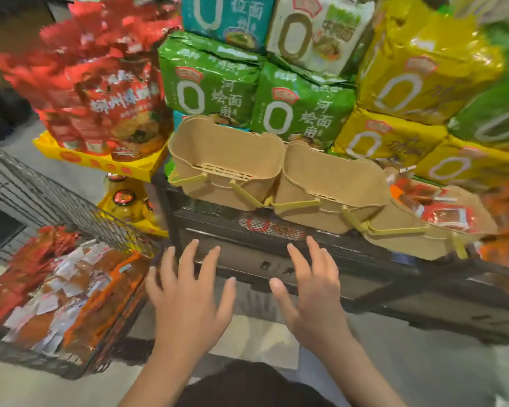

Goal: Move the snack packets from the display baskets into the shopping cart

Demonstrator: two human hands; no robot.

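Note:
Three tan display baskets stand in a row on a dark shelf. The left basket (218, 154) and the middle basket (332, 183) look empty inside. The right basket (406, 230) holds red snack packets (444, 212). A wire shopping cart (41, 201) at the lower left is full of red, orange and white snack packets (62, 292). My left hand (188, 301) and my right hand (315, 292) hover side by side below the baskets, fingers spread, holding nothing.
Big green (212, 83), yellow (423, 63) and red (100, 92) noodle packs are stacked behind and above the baskets. A yellow tray (100, 163) with bottles (124, 201) beneath stands left of the dark shelf (276, 259).

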